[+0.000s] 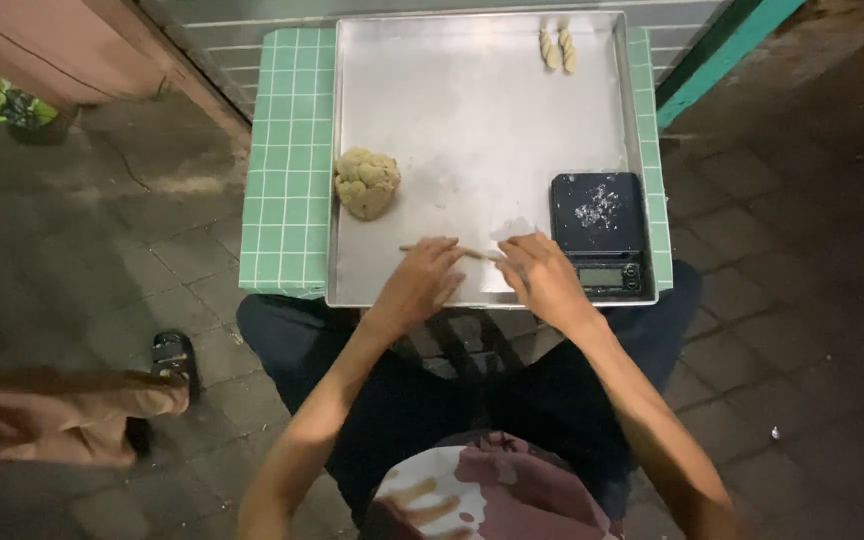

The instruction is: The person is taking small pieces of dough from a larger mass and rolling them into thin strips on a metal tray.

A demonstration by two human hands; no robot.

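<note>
Two flat, open hands, your left hand (418,283) and right hand (544,280), press a thin pale rope of dough (452,250) against the wide silver metal tray (472,130), gripping nothing. Keep pressure even. Nearby: lumpy dough ball (367,182), black digital scale (600,232), two twisted pieces (557,47).

We see a green-tiled desk (287,180) carrying one large metal tray (472,130), which covers it from centre to 3 o'clock edge.

The person wears dark trousers. The top is white with maroon patches. Both forearms are bare, without sleeves.
</note>
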